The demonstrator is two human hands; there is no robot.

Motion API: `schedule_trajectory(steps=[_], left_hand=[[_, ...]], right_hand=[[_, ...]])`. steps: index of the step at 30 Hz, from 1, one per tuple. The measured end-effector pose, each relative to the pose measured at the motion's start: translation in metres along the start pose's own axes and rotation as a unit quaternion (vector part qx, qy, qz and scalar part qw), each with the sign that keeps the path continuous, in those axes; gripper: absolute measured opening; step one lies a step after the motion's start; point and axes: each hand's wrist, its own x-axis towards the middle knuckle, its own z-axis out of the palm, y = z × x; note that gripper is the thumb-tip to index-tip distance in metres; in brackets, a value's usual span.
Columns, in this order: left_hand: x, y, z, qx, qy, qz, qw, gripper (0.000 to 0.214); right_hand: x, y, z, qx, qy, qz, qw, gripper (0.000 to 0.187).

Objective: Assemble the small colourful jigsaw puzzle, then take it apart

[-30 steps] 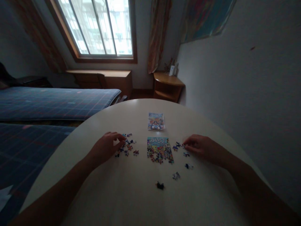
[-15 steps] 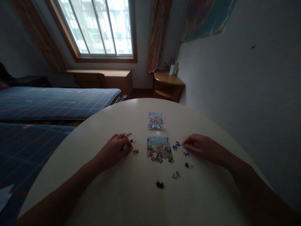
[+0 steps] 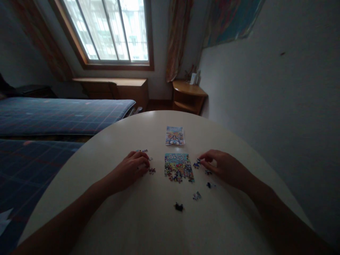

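A partly assembled jigsaw puzzle lies mid-table, its lower edge uneven. Just beyond it is a picture sheet with a matching kind of design. My left hand rests left of the puzzle with fingers curled over loose pieces; what is under them is hidden. One reddish piece lies by those fingertips. To the puzzle's right, my right hand pinches at a small puzzle piece, largely covered by the fingertips, beside a blue piece.
Loose pieces are scattered nearer me: a dark one, a pale one and a blue-white one. More pieces lie behind my left hand. The round table stands between a bed and a wall.
My right hand has moved left toward the puzzle, its thumb and fingertips now together near the blue piece. My left hand's fingers have shifted slightly over the pieces there.
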Motion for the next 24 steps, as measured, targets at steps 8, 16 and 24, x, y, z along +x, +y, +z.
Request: schedule_trajectory(steps=[8,16,24], left_hand=[[0.001,0.01,-0.01,-0.023,-0.022,0.015,0.999,0.011],[-0.001,0.048,-0.004,-0.162,0.004,-0.059,0.985,0.011],[0.001,0.076,0.016,-0.319,0.042,-0.106,0.941,0.02]], right_hand=[[-0.002,-0.029,0.021,-0.006,0.027,-0.081,0.996,0.01],[-0.008,-0.069,0.049,0.044,0.045,-0.149,0.987,0.011],[-0.008,-0.083,0.064,0.084,0.116,-0.218,0.965,0.018]])
